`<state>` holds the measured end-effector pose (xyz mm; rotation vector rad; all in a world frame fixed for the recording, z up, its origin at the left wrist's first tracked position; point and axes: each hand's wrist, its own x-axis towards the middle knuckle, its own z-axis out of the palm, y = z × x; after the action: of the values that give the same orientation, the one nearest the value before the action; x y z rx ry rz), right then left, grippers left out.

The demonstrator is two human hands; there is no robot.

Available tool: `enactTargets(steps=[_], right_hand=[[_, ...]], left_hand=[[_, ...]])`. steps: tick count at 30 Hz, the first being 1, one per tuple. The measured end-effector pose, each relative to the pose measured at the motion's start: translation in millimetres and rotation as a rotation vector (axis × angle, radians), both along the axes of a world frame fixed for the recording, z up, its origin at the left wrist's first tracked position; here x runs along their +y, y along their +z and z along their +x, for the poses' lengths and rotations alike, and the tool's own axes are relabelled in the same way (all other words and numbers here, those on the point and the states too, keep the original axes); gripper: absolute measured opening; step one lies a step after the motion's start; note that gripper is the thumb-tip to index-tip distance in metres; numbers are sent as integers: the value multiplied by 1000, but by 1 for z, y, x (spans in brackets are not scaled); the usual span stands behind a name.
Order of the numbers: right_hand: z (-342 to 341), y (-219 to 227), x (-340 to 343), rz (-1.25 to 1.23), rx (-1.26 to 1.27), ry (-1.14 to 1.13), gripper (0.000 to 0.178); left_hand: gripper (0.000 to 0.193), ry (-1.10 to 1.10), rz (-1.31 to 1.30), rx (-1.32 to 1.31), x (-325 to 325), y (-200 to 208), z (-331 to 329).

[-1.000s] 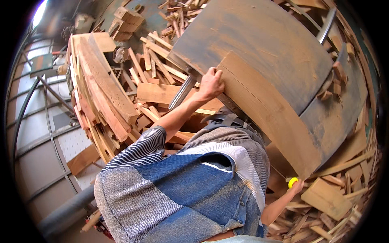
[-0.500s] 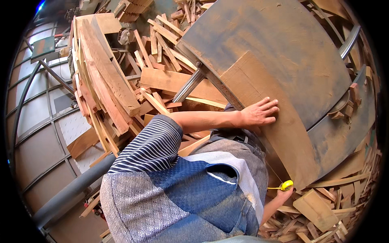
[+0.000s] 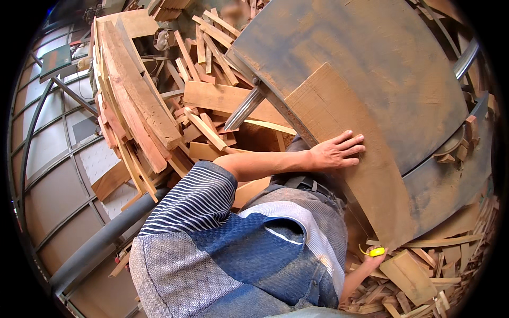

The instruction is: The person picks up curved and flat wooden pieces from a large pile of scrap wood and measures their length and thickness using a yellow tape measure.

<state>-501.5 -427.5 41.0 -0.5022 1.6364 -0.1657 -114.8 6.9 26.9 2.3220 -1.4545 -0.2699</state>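
Observation:
My left hand (image 3: 338, 150) lies flat on a brown wooden board (image 3: 366, 159), palm down and fingers stretched out. The board rests along the near edge of a large, dusty grey metal machine table (image 3: 382, 69). At the board's near right end, my right hand (image 3: 375, 258) is closed round a small yellow tape measure (image 3: 377, 252). A thin yellow strip curls from its left side. Part of the right hand's grip is hidden behind the tape measure.
Wood offcuts (image 3: 209, 53) pile up beyond my left arm, beside a stack of long planks (image 3: 138, 100). More scraps (image 3: 408, 275) lie below my right hand. A ribbed metal bar (image 3: 245, 108) juts from the table's left edge. A thick grey pipe (image 3: 101, 246) runs at lower left.
My right hand has turned and lowered slightly with the tape measure; the yellow strip, straight before, now curls upward. My left hand stays flat on the board.

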Motion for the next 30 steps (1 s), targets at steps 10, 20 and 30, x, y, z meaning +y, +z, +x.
enactTargets(steps=[10,20,30], right_hand=[[0,-25,15,-17,-106,-114,52],[15,22,-5,-207,69,3,44],[70,104,-9,-412,-171,210,47]], left_hand=[[78,-11,1,33,0,-5,-2],[50,-55,25,-123,-22,40,9],[17,-156,215,85,-87,111,77]])
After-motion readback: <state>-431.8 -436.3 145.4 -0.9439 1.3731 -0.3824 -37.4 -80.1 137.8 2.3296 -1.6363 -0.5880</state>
